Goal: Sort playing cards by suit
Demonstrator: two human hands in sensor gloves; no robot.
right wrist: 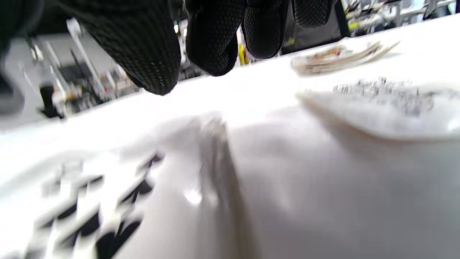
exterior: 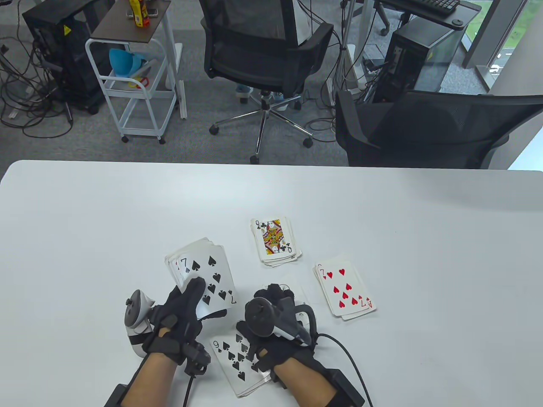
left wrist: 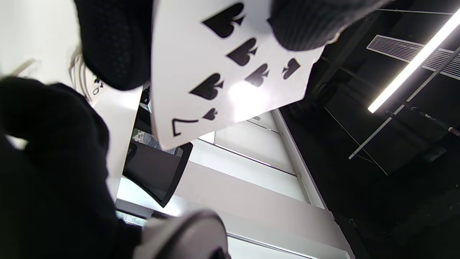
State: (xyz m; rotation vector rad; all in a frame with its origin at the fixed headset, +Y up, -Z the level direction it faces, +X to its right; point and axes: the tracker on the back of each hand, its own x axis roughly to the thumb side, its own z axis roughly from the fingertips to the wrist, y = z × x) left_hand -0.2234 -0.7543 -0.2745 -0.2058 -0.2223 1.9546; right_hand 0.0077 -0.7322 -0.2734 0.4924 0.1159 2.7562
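L hand (exterior: pixel 178 326) lower left of centre in table view, grips the undealt stack (exterior: pixel 203 271) face up, thumb across it; top card = 7 of spades (exterior: pixel 212 277). Left wrist view: same 7 of spades (left wrist: pixel 230 72) at top of frame, gloved fingers (left wrist: pixel 115 46) on either side of it.

R hand (exterior: pixel 275 322) bottom centre, knuckles up, tracker on the back. Fingers curled down over the table; can't tell if they're apart or pinching anything. Right wrist view is blurred: fingertips (right wrist: pixel 151 54) hang just above the white table (right wrist: pixel 323 180), nothing clearly between them.

Piles on table, table view:
- spades pile (exterior: pixel 237 360), 9 on top, bottom centre, partly under R wrist
- clubs pile (exterior: pixel 275 241), Q on top, centre frame
- hearts pile (exterior: pixel 345 292), 7 on top, right of centre
- a pile (exterior: pixel 292 288) just past R hand's fingers, mostly hidden, suit unreadable

All piles apart from each other.
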